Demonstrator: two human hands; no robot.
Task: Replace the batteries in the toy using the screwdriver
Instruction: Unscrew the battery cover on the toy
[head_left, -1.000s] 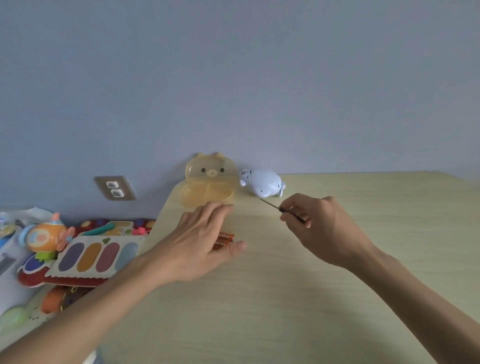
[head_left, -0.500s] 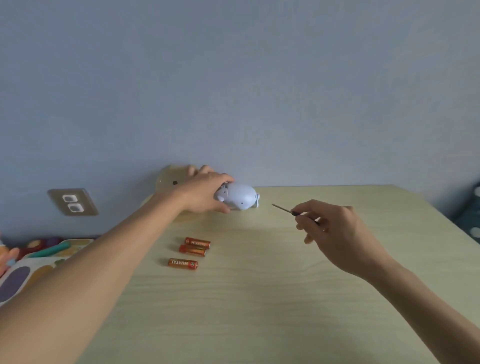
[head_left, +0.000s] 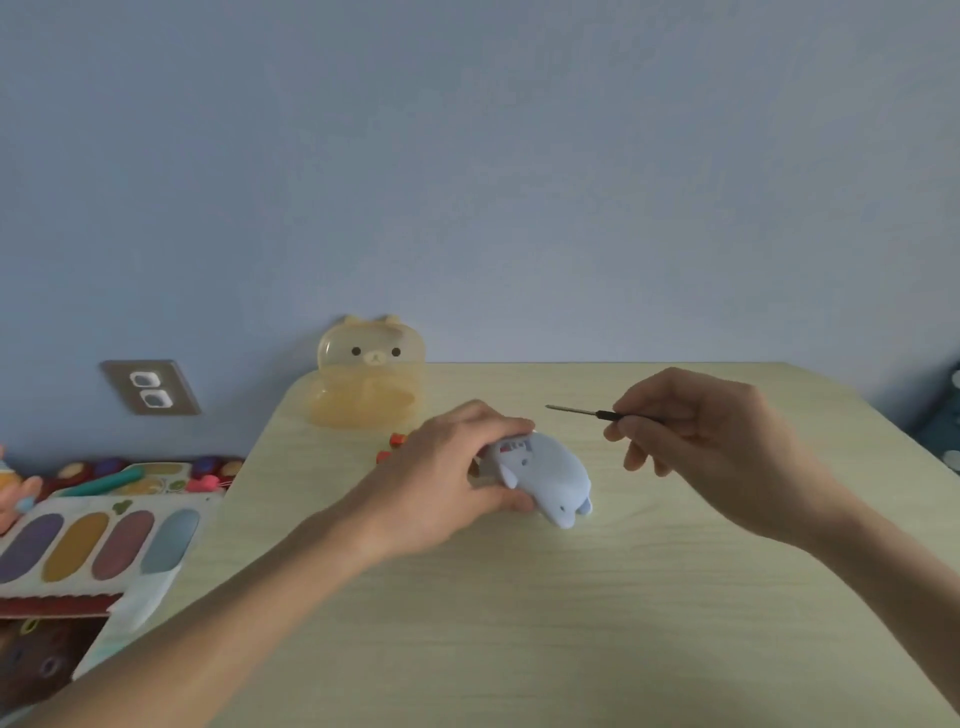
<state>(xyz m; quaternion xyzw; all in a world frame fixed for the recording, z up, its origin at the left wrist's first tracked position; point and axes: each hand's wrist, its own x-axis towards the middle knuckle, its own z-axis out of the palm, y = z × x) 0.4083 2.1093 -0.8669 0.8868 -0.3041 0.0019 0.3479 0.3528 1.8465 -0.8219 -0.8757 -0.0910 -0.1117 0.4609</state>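
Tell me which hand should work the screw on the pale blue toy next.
Right hand: it holds the thin black screwdriver, tip toward the toy, which the left hand steadies.

Bare forearms, no sleeves, bare hands

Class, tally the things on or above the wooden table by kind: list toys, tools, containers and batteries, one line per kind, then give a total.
Toys: 1, the pale blue toy
Tools: 1, the screwdriver
Containers: 1, the yellow bear-shaped case
Batteries: 2 orange ends show behind the left hand; more may be hidden
Total: 5 visible
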